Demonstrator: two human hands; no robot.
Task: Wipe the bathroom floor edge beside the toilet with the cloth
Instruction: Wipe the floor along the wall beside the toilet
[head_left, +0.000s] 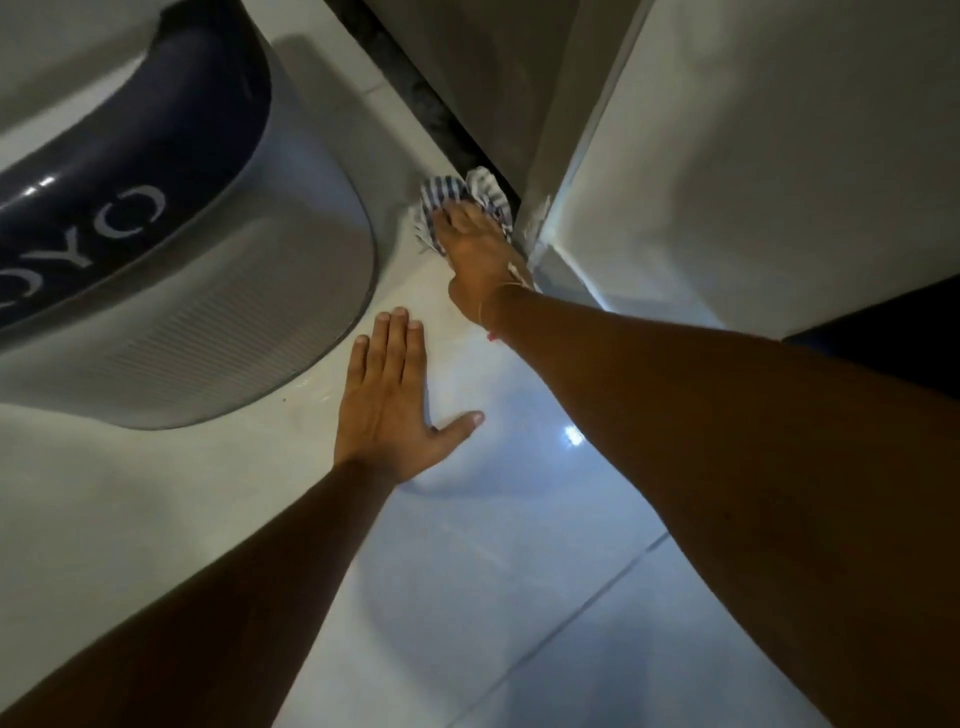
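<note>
Against the floor (519, 597) edge, where tile meets a dark strip (441, 111) under the wall, the right hand (480, 249) presses the bunched striped cloth (457, 200), fingers closed over it. The left hand (392, 400) lies flat and spread on the tile beside the toilet (208, 291), bracing. Wiping seems underway; next, the cloth likely needs dragging along the strip. Right fingertips are hidden in cloth, and the strip's grime is hard to judge.

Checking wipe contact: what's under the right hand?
The striped cloth lies under the right hand, pressed on the floor at the dark edge strip. The hand covers the cloth's middle and the floor beneath, so any dirt there can't be seen.
</note>
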